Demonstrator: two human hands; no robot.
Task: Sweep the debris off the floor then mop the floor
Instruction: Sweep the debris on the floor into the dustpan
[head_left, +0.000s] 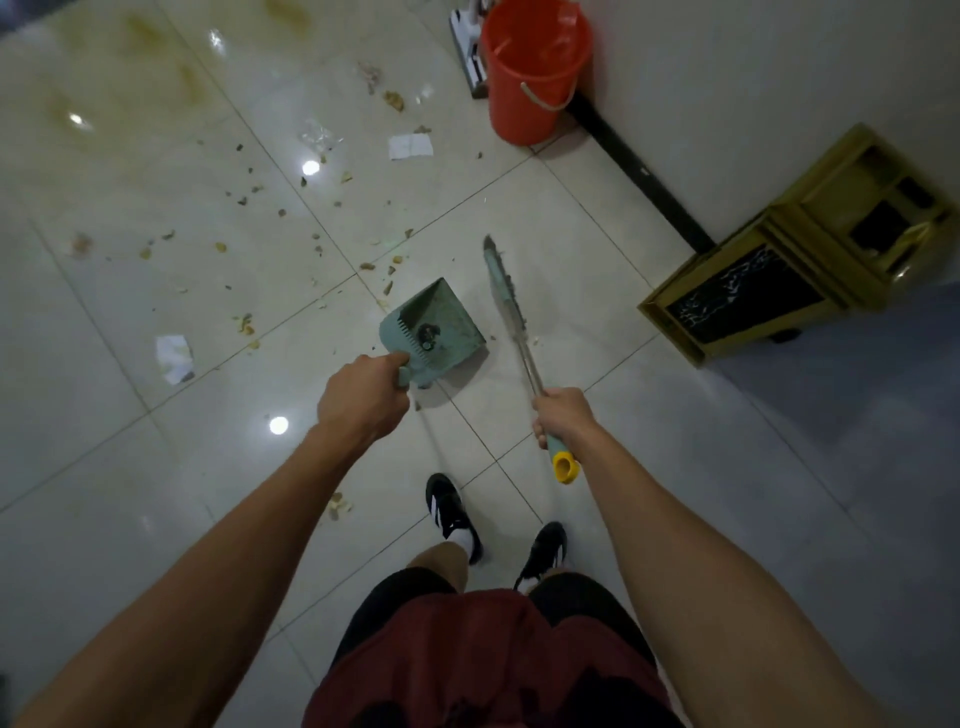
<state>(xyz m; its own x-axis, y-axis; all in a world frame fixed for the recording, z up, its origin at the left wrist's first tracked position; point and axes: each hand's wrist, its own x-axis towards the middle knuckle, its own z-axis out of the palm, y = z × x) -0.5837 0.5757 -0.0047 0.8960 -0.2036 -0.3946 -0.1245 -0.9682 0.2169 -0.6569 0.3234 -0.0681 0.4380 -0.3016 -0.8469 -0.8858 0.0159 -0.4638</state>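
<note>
The dustpan (434, 326) is held by its handle in the left hand (363, 397), fingers curled round it, pan approx. at floor level near the tile joint. The broom (511, 312) is gripped near the handle's top end by the right hand (563, 418), bristles down just beside the pan. Debris (244, 325) is scattered over the floor (156, 467) ahead-left: light scraps, paper bits, easily flicked, prob. skittish on glossy tile. Both tools look light, stiff plastic; a lower hold on the broom would likely give more control. A bucket (535, 73) is stood by the wall.
</note>
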